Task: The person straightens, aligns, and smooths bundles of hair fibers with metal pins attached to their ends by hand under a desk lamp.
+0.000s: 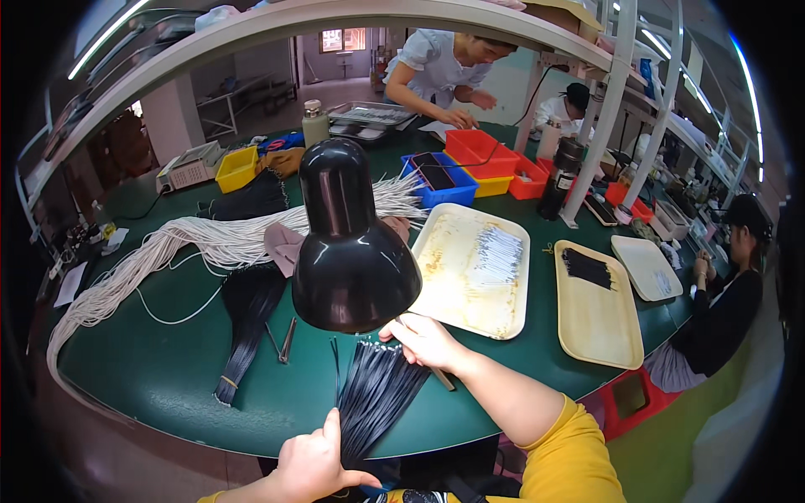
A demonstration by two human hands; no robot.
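Observation:
A fanned bundle of thin black wires (381, 390) with pale tips lies at the near table edge, below a black lamp shade (352, 277). My left hand (310, 461) is at the bundle's lower left side, index finger and thumb spread apart. A few black strands (336, 369) stand apart from the bundle, above that index fingertip. Over the pale tips, my right hand (426, 342) has its fingers curled closed; what they pinch is partly hidden by the lamp. A flat metal strip (443, 380) shows below its wrist.
Left lie tweezers (287, 340), a tied black wire bundle (243, 335) and many white cables (168, 251). A cream tray (436, 302) of white-tipped pieces stands ahead; another tray (599, 323) stands right. Behind are a blue bin (440, 197) and red bin (480, 152). Co-workers sit or stand beyond.

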